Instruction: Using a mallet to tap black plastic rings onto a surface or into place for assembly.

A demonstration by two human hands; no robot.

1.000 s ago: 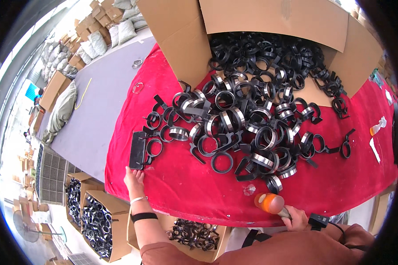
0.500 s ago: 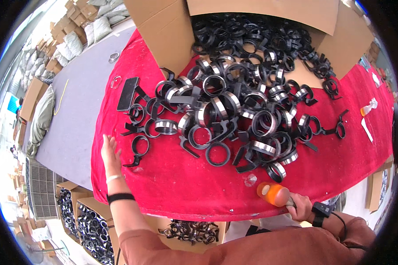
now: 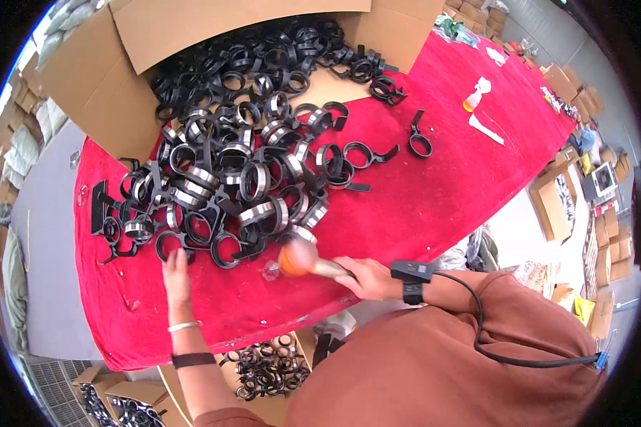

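My right hand (image 3: pixel 367 278) is closed around the handle of a mallet (image 3: pixel 298 256). Its orange and pale head is slightly blurred, just above the red cloth beside the near edge of a heap of clamp-like black rings with silver bands (image 3: pixel 255 181). My left hand (image 3: pixel 176 279) reaches over the cloth with its fingers stretched out. Their tips meet the near rim of one black ring (image 3: pixel 165 240) at the heap's left front; whether they touch it I cannot tell.
The red cloth (image 3: pixel 406 206) covers the table. Behind the heap, a cardboard box (image 3: pixel 96 85) on its side spills more rings. A loose ring (image 3: pixel 420 145) and a small bottle (image 3: pixel 470 102) lie to the right. Below the table edge stands another box of rings (image 3: pixel 267 366).
The view has swung right, so the heap sits farther left. The mallet is now beside the heap's near edge. My left hand has come to the front left rings.
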